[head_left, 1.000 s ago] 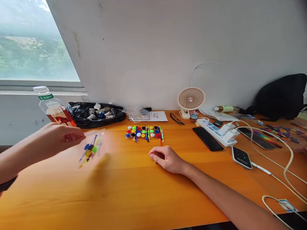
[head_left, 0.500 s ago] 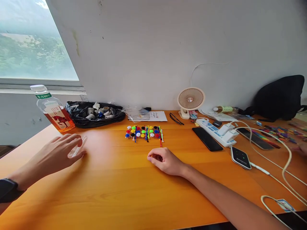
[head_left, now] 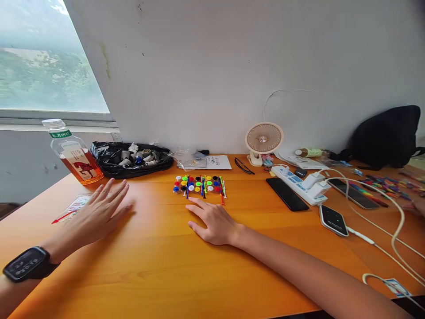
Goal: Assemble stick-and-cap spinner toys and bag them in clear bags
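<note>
Both hands are laid flat on the orange wooden counter. The left hand is spread wide with its fingers open, and nothing is held in it. A black watch is worn on its wrist. Just beside that hand, on its left, a small clear bag is seen lying on the counter, with a red stick poking out of it. The bag looks to be right at the edge of the hand; it cannot be told if they touch.

The right hand is also laid down open, with nothing gripped. Its fingers are pointed at a tidy group of little colored round pieces and thin colored sticks, which is set out just past the fingertips, near the middle of the counter.

Behind the left hand, a bottle of brown tea is stood upright, and a black plastic bag full of small things is placed next to it. Farther right, a small desk fan, a pair of glasses, a black phone and a white power strip are seen.
</note>
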The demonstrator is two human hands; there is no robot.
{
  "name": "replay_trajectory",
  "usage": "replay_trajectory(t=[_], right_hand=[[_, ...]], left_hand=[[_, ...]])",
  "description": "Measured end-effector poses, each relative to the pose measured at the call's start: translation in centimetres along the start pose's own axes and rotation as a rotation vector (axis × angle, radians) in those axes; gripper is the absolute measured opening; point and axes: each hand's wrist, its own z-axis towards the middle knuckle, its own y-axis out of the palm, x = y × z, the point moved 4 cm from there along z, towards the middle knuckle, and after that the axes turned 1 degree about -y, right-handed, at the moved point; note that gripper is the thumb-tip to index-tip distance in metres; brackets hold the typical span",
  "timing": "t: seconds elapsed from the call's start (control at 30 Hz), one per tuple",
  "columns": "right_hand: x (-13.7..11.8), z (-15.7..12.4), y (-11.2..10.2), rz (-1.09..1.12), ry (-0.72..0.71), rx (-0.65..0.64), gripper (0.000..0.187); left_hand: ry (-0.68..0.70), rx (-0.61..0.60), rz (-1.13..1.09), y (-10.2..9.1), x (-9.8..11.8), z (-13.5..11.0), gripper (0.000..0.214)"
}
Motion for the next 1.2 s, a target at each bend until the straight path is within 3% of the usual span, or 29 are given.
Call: replay_trajectory(t=[0.23, 0.4, 0.53, 0.77, 0.9, 1.1, 1.2], right_hand=[[0.1, 1.4, 0.6, -0.026, -0.016, -0.014, 0.051], [-0.1, 1.4, 0.5, -0.026, -0.039, -0.005, 0.047], [-0.4, 1.1, 0.3, -0.031, -0.073, -0.004, 0.042], [-1.0, -0.5, 0.1, -0.063, -0.145, -0.004, 0.028], [-1.4, -1.3, -0.2, -0.127, -0.182, -0.001, 0.017], [-1.2, -3.1, -0.9, -0.211, -0.26, 0.058, 0.02], [-0.5, -3.9, -1.2, -0.163, -0.199, 0.116, 0.017]], left_hand=[[0.197, -0.099, -0.196, 0.4, 9.9, 5.6, 0.06], [0.216, -0.053, -0.321, 1.2, 13.3, 9.1, 0.047], [0.182, -0.014, -0.362, 1.7, 14.0, 9.9, 0.041], [0.087, 0.0, -0.471, 1.9, 13.2, 9.2, 0.042], [0.101, 0.004, -0.492, 1.7, 13.3, 9.3, 0.042], [0.043, 0.055, -0.503, 1.5, 13.3, 9.0, 0.037], [-0.022, 0.056, -0.517, 1.4, 13.1, 8.6, 0.039]])
